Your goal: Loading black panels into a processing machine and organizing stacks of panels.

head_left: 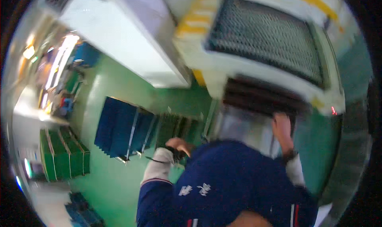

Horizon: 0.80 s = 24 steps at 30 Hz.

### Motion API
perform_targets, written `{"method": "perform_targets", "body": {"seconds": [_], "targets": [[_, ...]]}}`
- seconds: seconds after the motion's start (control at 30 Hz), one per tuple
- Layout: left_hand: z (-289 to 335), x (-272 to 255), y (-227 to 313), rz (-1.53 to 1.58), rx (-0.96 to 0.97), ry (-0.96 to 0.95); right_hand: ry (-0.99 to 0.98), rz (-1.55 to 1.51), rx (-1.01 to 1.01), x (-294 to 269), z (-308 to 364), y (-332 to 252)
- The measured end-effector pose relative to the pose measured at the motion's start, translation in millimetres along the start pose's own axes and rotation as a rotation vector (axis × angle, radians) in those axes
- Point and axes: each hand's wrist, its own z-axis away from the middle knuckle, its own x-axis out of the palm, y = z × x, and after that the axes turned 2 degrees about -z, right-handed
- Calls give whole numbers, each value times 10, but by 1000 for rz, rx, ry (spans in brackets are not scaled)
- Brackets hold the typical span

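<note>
My right hand (281, 125) is at the near edge of a dark brown stack of flat pieces (262, 96), to the right of a pale, shiny surface (242, 127). Blur hides whether its fingers grip the stack or only touch it. My left hand (179, 144) is low on the left, beside a dark, ribbed stack (171, 127). Its fingers are smeared by motion, and what they hold, if anything, does not show. A black band (172, 153) is around that wrist. Both arms are in dark blue sleeves with pale cuffs.
A black mesh tray (266, 38) lies on a white machine top (238, 66) with yellow strips. A tall white cabinet (127, 32) stands at upper left. Blue strapped stacks (119, 125) and a green strapped stack (63, 153) stand on the green floor (119, 187).
</note>
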Motion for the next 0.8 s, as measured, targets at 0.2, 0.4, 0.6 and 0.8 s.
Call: {"method": "perform_targets", "body": {"seconds": [0.2,0.4,0.6,0.8], "targets": [[614,474,-1143,244,-228,-331,-168,-319,65,908,169,-1098],[628,463,-1591,225,-193,-359,-207,-335,90,1084,133,-1218],[777,511,-1596,241,-177,-327,-172,-405,35,1116,211,-1260],[879,330,-1219,137,-169,-356,-154,-400,-21,841,267,-1264]]}}
